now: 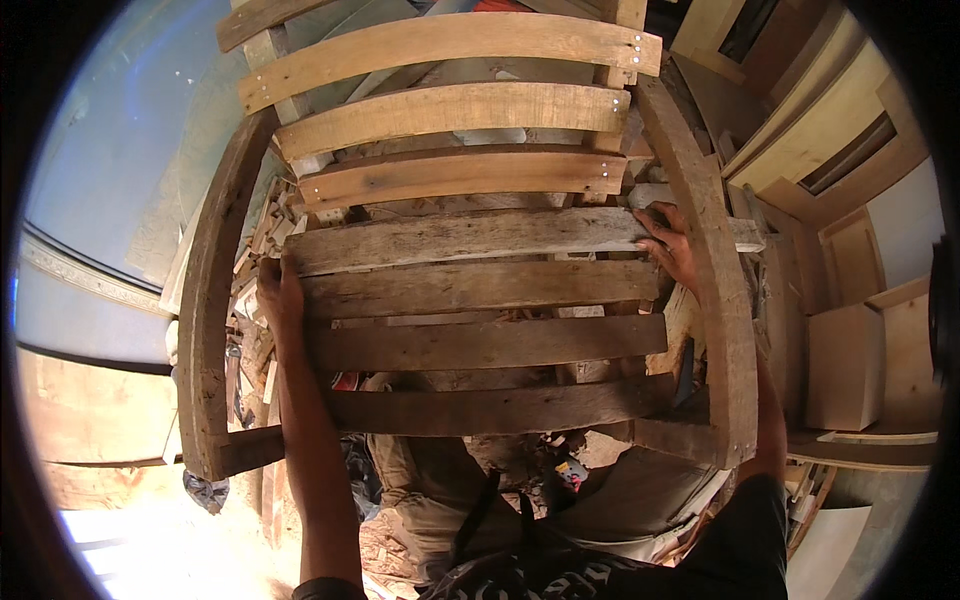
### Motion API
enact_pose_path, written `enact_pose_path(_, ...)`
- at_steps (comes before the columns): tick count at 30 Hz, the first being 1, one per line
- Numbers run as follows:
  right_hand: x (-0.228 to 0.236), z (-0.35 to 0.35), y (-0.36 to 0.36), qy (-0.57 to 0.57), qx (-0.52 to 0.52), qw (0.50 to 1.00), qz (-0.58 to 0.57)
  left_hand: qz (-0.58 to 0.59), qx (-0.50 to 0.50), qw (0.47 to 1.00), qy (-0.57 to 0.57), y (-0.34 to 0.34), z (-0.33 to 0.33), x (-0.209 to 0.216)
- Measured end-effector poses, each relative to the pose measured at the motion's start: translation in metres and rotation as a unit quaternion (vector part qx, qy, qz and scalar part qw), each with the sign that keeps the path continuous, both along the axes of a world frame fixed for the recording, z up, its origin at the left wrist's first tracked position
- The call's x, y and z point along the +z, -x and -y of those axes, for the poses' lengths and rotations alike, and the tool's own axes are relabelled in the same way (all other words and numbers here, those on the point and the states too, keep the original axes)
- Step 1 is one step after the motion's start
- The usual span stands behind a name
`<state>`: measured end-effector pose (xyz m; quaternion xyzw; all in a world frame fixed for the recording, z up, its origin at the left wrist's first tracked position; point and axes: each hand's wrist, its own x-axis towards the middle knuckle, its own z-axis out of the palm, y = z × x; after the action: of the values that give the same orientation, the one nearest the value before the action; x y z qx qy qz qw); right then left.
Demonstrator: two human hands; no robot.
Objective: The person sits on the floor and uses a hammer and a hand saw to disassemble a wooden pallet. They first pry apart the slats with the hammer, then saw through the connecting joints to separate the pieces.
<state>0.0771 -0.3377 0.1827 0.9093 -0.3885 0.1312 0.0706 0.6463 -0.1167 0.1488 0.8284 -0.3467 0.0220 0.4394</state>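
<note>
In front of me stands a wooden slatted chair with a left armrest (212, 280) and a right armrest (712, 240). A weathered grey wooden slat (470, 236) lies crosswise where seat and back meet. Its left end is held by my left hand (279, 295), whose fingers curl at the slat's edge. Reaching under the right armrest, my right hand (672, 240) grips the other end between thumb and fingers. Closer to me run several darker seat slats (490, 344). Paler back slats (450, 108) with nail heads at their ends rise beyond.
Wood offcuts and shavings lie on the floor beneath and left of the chair. A bluish panel (110, 170) stands at the left. Wooden panels and a box-like cabinet piece (845, 365) crowd the right side. My legs (410, 480) are close to the seat's near edge.
</note>
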Motion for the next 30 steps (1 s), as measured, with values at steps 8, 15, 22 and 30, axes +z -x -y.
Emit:
enact_pose_path(8, -0.01, 0.001, -0.006, -0.008, 0.031, 0.998, 0.057, -0.016, 0.04, 0.998, -0.048, 0.013, 0.004, 0.016)
enact_pose_path(15, -0.011, -0.011, -0.02, -0.031, 0.029, 0.996, 0.08, 0.003, 0.048, 0.998, -0.031, 0.005, 0.004, 0.011)
enact_pose_path(22, -0.015, -0.006, -0.019, -0.007, 0.034, 0.996, 0.087, -0.12, -0.021, 0.992, -0.038, -0.034, 0.012, 0.007)
enact_pose_path(30, -0.006, -0.013, -0.013, -0.007, 0.002, 0.997, 0.082, -0.081, -0.081, 0.993, -0.022, -0.039, 0.008, -0.013)
